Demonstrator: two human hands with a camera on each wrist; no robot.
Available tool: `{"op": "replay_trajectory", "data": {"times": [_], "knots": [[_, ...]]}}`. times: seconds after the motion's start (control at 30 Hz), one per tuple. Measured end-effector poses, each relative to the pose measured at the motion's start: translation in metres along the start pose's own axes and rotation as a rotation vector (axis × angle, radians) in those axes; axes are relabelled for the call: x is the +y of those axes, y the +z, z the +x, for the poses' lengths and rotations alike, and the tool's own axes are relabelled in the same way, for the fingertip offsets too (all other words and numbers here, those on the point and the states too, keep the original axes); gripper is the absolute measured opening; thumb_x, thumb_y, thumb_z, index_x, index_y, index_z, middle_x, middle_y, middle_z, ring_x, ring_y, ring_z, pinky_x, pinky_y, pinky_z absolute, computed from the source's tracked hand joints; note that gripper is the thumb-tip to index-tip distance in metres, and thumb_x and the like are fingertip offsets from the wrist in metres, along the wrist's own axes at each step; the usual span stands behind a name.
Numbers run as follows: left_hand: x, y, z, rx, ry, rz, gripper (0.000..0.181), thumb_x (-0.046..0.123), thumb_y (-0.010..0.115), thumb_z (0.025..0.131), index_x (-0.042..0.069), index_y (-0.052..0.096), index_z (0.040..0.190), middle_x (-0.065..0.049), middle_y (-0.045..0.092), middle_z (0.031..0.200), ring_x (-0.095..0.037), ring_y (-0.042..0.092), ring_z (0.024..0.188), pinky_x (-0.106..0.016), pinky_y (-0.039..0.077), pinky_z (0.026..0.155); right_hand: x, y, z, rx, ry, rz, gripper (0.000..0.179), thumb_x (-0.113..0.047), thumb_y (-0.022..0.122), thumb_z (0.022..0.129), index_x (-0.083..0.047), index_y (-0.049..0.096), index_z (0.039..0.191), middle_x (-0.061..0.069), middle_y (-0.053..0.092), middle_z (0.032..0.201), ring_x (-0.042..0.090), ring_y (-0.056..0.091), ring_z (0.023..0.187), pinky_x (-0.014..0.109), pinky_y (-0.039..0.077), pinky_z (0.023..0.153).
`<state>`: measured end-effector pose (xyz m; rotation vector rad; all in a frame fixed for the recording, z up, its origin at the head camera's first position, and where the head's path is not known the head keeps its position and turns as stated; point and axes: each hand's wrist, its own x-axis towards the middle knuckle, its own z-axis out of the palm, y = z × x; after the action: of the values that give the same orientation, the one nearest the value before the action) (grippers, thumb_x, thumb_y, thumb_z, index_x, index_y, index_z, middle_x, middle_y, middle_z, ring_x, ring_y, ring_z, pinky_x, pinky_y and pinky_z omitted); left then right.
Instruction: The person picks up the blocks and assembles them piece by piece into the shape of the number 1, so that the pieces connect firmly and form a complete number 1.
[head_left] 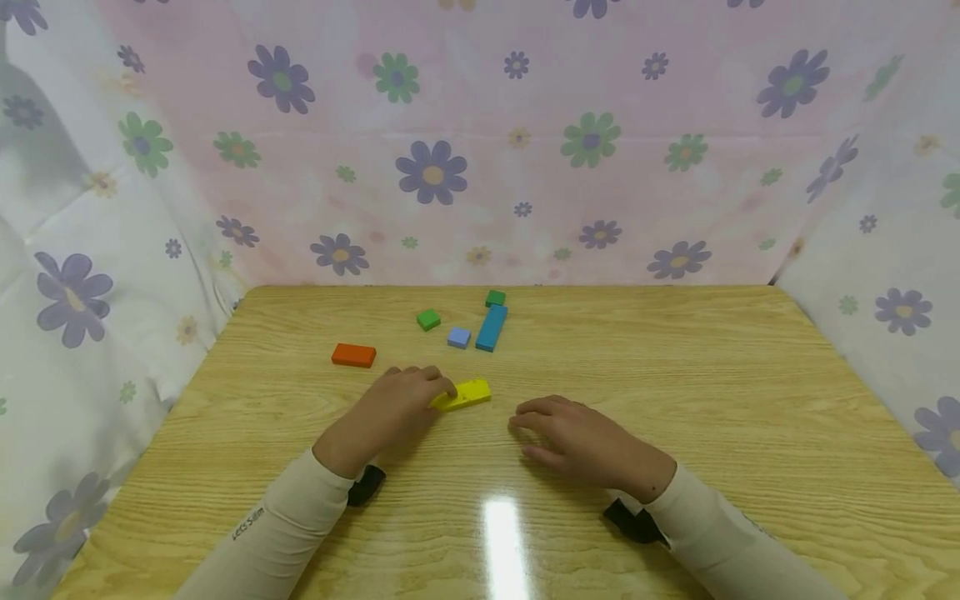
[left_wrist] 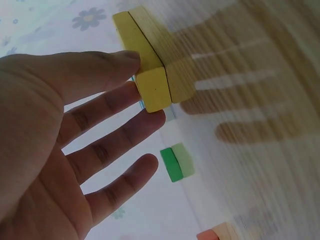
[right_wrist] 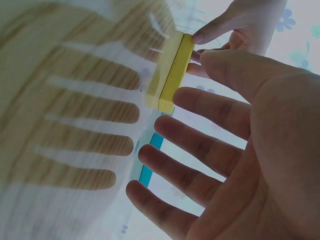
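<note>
My left hand [head_left: 392, 412] holds the near left end of a long yellow block [head_left: 472, 393], which lies flat on the wooden table. In the left wrist view the thumb presses one side of the yellow block [left_wrist: 152, 90], with fingers partly hidden behind it. My right hand [head_left: 581, 442] hovers low over the table, to the right of the block and apart from it. Its fingers [right_wrist: 200, 142] are spread and relaxed, holding nothing, in the right wrist view.
Beyond the hands lie a red-orange block [head_left: 353, 356], a small green block [head_left: 428, 320], a small light-blue block [head_left: 459, 337] and a long blue block [head_left: 492, 327]. A darker green block [head_left: 495, 298] sits at the blue one's far end. Flowered cloth [head_left: 517, 183] surrounds the table [head_left: 712, 375].
</note>
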<state>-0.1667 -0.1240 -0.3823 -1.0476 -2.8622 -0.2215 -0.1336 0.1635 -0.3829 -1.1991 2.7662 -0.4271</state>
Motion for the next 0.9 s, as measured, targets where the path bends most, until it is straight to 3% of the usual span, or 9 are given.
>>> {"op": "replay_trajectory", "data": {"times": [0.33, 0.57, 0.9], "knots": [[0.009, 0.001, 0.001, -0.017, 0.028, -0.020, 0.029, 0.018, 0.081, 0.084, 0.020, 0.074, 0.112, 0.001, 0.072, 0.111, -0.020, 0.069, 0.096, -0.040, 0.055, 0.083, 0.000, 0.000, 0.001, 0.009, -0.008, -0.018, 0.039, -0.029, 0.063, 0.099, -0.011, 0.063, 0.134, 0.008, 0.062, 0.136, 0.027, 0.059, 0.125, 0.045, 0.052, 0.101], [0.015, 0.002, 0.002, -0.022, 0.085, 0.008, 0.030, 0.020, 0.083, 0.082, 0.020, 0.074, 0.110, 0.003, 0.073, 0.107, -0.017, 0.069, 0.092, -0.033, 0.052, 0.075, 0.000, 0.000, 0.001, 0.013, 0.004, -0.046, 0.046, -0.031, 0.067, 0.097, -0.009, 0.060, 0.137, 0.010, 0.060, 0.138, 0.029, 0.059, 0.126, 0.045, 0.052, 0.100], [0.028, -0.002, 0.002, -0.063, 0.116, 0.011, 0.030, 0.018, 0.083, 0.081, 0.019, 0.075, 0.110, 0.003, 0.073, 0.109, -0.016, 0.070, 0.098, -0.037, 0.055, 0.084, -0.001, 0.001, 0.001, 0.043, 0.007, -0.092, 0.058, -0.032, 0.069, 0.095, -0.008, 0.051, 0.145, 0.012, 0.057, 0.141, 0.029, 0.059, 0.127, 0.044, 0.053, 0.099]]}}
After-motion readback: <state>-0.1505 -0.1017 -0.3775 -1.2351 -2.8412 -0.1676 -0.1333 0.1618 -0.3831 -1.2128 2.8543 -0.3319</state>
